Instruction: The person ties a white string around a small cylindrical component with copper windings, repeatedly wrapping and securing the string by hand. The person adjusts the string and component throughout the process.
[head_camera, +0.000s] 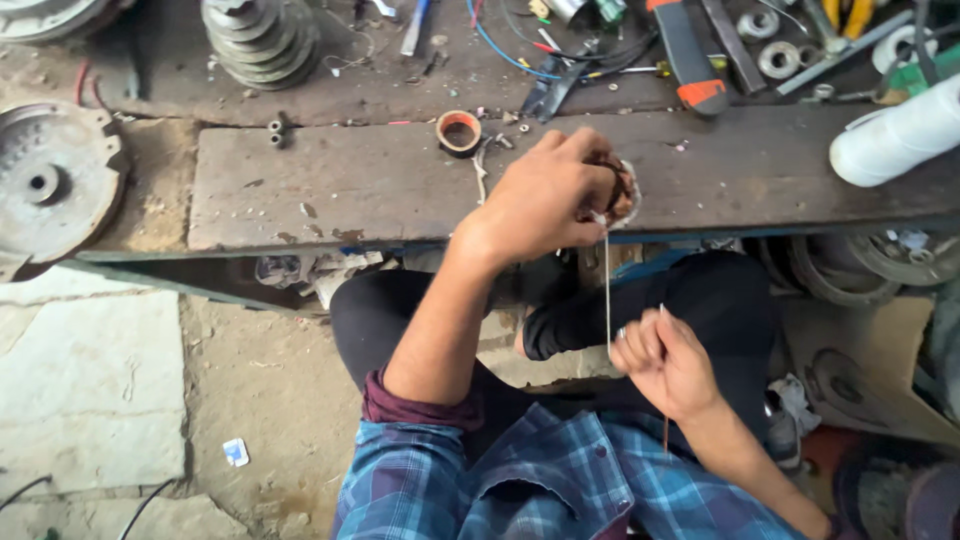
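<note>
Head view: your left hand (545, 200) is clenched around a small copper-wound coil (620, 192), held at the edge of the wooden bench (330, 180). A white thread (607, 290) runs straight down from the coil to your right hand (660, 360), which pinches it between fingertips. Just beyond your left hand sits a small orange tape roll (459, 132); far to its right, a white spool (895, 135).

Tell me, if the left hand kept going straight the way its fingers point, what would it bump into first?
The left hand points right along the wooden bench and already grips a small coppery coil. Beyond it, probably the white thread spool, though depth is unclear.
</note>
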